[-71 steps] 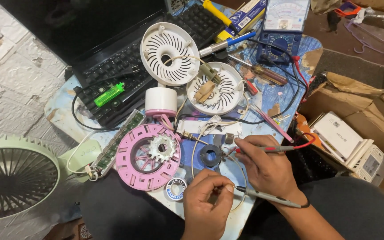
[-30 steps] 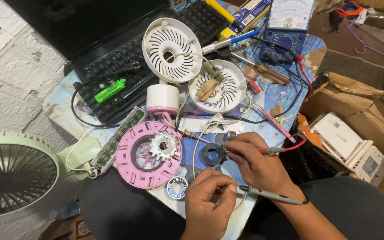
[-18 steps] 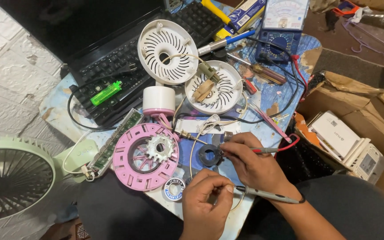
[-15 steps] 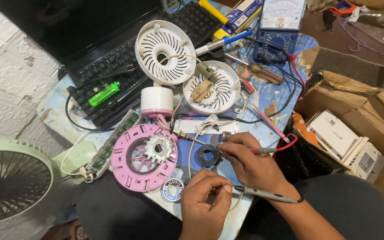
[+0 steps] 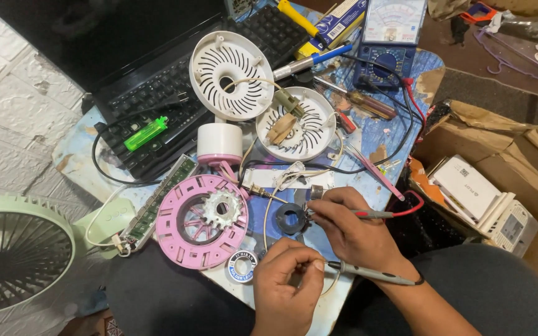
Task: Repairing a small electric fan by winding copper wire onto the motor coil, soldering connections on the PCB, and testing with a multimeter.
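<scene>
Cluttered worktop (image 5: 400, 134), near edge: right hand (image 5: 350, 230) pinching red probe (image 5: 375, 214) at small motor coil (image 5: 291, 218); left hand (image 5: 284, 286) pinching thin solder wire (image 5: 333, 284); coil light, windings likely fragile, best held by rim.

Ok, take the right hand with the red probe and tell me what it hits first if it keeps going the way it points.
The right hand points its red probe leftward. Its tip already looks to be at the small dark ring-shaped coil; that comes first. Beyond it lies the pink round housing. Depth is hard to judge.
</scene>
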